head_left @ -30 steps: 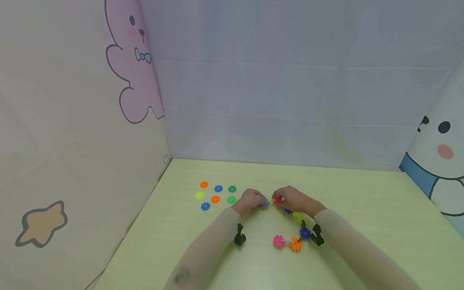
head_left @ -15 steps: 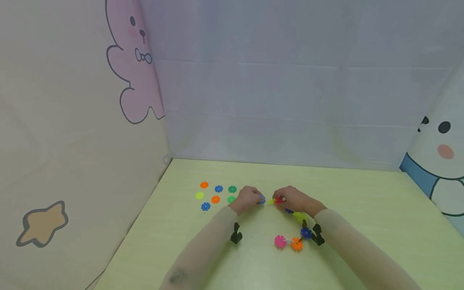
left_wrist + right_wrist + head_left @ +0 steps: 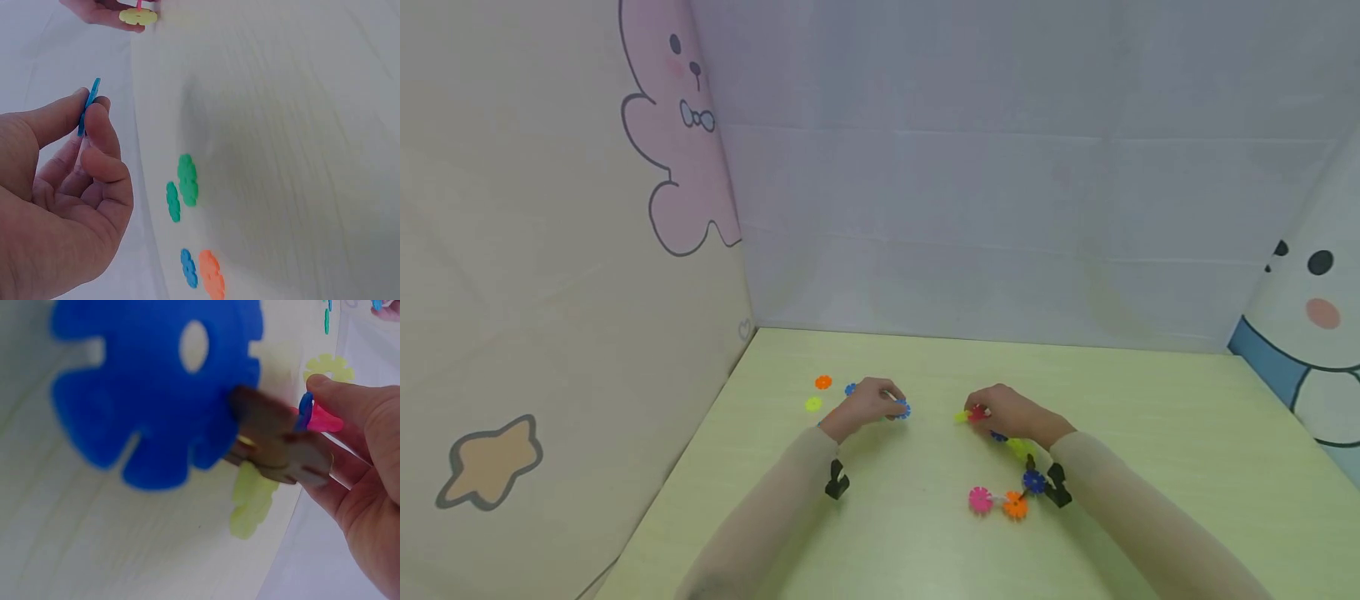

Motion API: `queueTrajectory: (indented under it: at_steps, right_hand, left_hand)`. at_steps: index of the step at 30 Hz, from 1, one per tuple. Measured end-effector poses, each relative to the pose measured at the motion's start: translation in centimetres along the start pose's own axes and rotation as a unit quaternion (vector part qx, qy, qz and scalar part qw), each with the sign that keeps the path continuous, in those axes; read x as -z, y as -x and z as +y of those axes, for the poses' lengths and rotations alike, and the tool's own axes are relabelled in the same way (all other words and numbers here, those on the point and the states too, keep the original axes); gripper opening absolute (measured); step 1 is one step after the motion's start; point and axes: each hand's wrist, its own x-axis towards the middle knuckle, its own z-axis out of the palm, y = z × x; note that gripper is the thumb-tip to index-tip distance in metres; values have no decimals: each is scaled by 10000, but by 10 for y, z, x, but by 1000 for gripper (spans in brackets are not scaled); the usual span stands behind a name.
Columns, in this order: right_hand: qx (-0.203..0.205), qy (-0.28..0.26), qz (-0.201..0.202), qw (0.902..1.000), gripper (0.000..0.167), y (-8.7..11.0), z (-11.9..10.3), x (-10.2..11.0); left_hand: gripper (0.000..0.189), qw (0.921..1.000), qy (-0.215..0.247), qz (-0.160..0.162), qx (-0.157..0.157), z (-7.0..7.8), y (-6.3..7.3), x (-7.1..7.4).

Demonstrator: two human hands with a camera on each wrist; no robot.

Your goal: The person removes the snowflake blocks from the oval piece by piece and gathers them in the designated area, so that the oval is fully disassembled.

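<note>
My left hand (image 3: 867,403) pinches a light blue notched disc (image 3: 90,105) between thumb and fingertips, held on edge above the table in the left wrist view. In the head view, my right hand (image 3: 1011,413) grips a pinkish-red disc (image 3: 977,413) at the far end of a curved chain of interlocked discs. A yellow disc (image 3: 961,417) sticks out from that red one, apart from the light blue disc. Toward me the chain runs through a dark blue disc (image 3: 1033,482) and an orange disc (image 3: 1016,505) to a pink disc (image 3: 981,500). A brown disc (image 3: 275,437) joins it too.
Loose discs lie at the table's left: an orange one (image 3: 823,382), a yellow one (image 3: 814,404), and green ones (image 3: 187,180) partly hidden by my left hand in the head view. Cloth-covered walls (image 3: 925,208) stand behind the table and at its sides.
The light blue disc has come away from the yellow disc at the chain's end and moved left with my left hand. My right hand and the chain have hardly moved.
</note>
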Motion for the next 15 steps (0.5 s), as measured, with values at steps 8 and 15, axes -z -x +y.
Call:
queueTrajectory:
  at_steps: [8,15]
  right_hand:
    - [-86,-48,2,10000,20,0,0,0]
    - [-74,-17,-12,10000,19,0,0,1]
  left_hand:
    - [20,9991,-332,-229,-119,-23,18,22]
    - [17,9961,-766,-369,254,-32,29,31]
